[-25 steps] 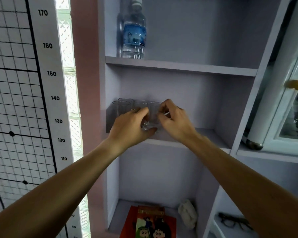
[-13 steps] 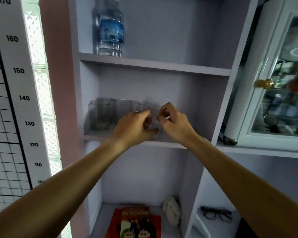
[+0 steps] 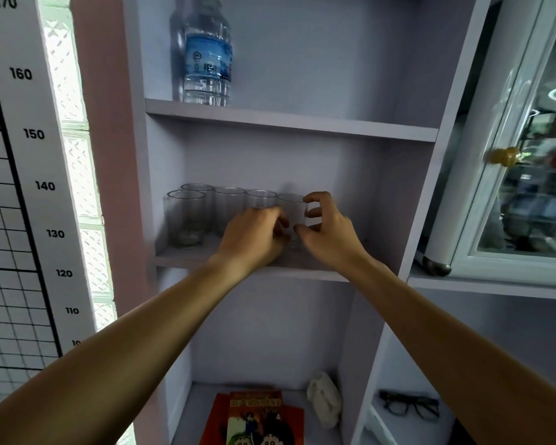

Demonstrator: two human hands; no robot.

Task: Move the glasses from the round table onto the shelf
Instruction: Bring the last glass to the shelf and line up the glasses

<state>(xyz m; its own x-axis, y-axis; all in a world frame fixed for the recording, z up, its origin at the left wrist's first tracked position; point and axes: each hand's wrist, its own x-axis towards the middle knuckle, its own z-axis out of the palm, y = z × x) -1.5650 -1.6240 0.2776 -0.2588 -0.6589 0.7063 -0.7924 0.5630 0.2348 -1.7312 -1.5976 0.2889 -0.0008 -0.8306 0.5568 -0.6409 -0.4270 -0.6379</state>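
Several clear drinking glasses stand in a row on the middle shelf (image 3: pixel 187 256) of a pale lilac unit; the front left glass (image 3: pixel 185 216) is nearest the side wall. The rightmost glass (image 3: pixel 291 208) stands at the row's right end, between my two hands. My left hand (image 3: pixel 254 234) presses against its left side and hides its lower part and the base of the neighbouring glass (image 3: pixel 260 199). My right hand (image 3: pixel 326 228) curls round its right side, index finger at the rim and thumb low on the wall.
A water bottle (image 3: pixel 207 56) stands on the shelf above. Below lie comic books (image 3: pixel 256 419) and a crumpled white cloth (image 3: pixel 323 399). Black spectacles (image 3: pixel 410 406) rest in the lower right compartment. A glass-door cabinet with a brass knob (image 3: pixel 503 155) stands to the right, a height chart (image 3: pixel 29 133) to the left.
The rightmost glass has come down onto the shelf at the row's right end. My right hand's fingers have spread a little around it. The view has shifted right.
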